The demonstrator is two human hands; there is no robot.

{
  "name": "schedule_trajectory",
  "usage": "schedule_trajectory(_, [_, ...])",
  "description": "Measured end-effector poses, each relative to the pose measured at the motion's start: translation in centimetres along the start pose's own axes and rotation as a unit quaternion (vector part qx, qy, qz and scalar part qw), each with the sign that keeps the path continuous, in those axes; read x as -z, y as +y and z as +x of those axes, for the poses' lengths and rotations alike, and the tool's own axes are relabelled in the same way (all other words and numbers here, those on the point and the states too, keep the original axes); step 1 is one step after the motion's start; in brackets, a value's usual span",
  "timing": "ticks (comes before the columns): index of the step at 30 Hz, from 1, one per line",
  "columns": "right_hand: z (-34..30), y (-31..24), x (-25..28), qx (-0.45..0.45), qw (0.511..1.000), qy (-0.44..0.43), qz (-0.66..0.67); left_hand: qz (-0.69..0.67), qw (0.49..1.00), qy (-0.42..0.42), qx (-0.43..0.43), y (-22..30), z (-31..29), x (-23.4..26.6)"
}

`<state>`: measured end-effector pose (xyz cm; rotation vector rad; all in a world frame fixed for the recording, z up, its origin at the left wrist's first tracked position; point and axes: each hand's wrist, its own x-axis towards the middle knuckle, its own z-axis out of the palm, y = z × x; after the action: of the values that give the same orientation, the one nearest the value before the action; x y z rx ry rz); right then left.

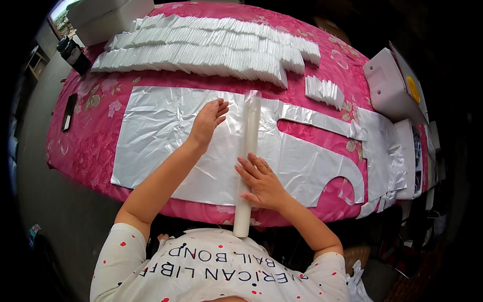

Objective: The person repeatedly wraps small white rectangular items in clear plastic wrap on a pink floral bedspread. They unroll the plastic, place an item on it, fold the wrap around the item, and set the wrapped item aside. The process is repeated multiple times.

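Note:
A thin white plastic sheet [166, 126], shaped like a disposable apron, lies spread across the table. Its right end has rounded cut-outs and a long strip [317, 120]. Across its middle lies a pale tube [242, 216], pointing toward my body; plastic film appears to cover its far part. My right hand [262, 183] rests on the tube with fingers spread, gripping nothing. Left of the tube, my left hand [207, 123] is over the sheet, fingers stretched out and holding nothing. Whether its edge touches the plastic I cannot tell.
Long rows of folded white plastic pieces [191, 53] stand along the far side, with a small bundle [323, 91] to their right. More plastic sheets [380, 156] hang over a white box at right. A phone [69, 111] and dark bottle [73, 54] are at left.

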<state>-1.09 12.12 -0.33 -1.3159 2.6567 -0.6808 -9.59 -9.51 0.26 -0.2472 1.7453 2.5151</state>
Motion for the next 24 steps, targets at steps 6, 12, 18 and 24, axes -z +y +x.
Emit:
schedule_trajectory(6, [11.4, -11.1, -5.3, 0.274, 0.914, -0.122, 0.275, 0.047, 0.994, 0.077, -0.059, 3.1, -6.0, 11.8])
schedule_trajectory(12, [14.9, -10.3, -3.3, 0.239, 0.937, 0.010, 0.255, 0.100, 0.978, 0.171, -0.061, 3.0, -16.8, 20.5])
schedule_trajectory(18, [20.9, -7.1, -7.2, 0.243, 0.970, 0.007, -0.004, 0.208, 0.958, 0.180, -0.080, 1.4, -24.0, 21.1])
schedule_trajectory(24, [28.4, -13.7, -12.6, 0.195, 0.980, -0.014, -0.024, 0.637, 0.739, 0.210, -0.056, 1.4, -24.6, 18.4])
